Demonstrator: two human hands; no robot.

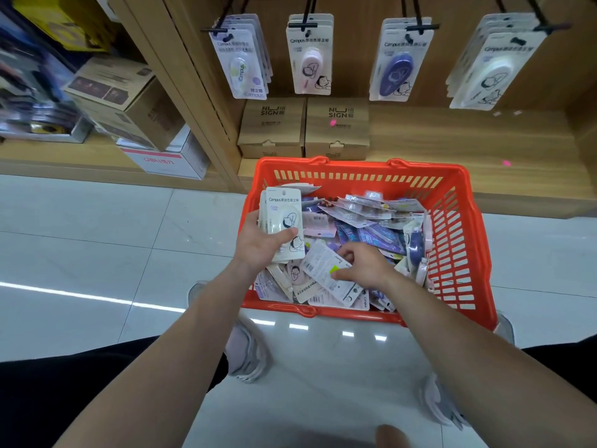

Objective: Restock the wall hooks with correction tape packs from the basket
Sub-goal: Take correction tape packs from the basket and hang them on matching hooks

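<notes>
two brown boxes (pixel 271 130) stand touching on the wooden shelf (pixel 452 140).

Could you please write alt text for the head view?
The left hand holds white correction tape packs over an orange basket while the right hand pinches another pack inside it. Four stocked wall hooks hang above.

- Slotted plastic basket (pixel 452 240): orange-red.
- Card pack stack (pixel 284 218), my left hand (pixel 258 245): white, black cartoon.
- Flipped card pack (pixel 318 265), my right hand (pixel 363 263): white, yellow-green tab.
- Cardboard boxes (pixel 271 127): brown, black lettering.
</notes>
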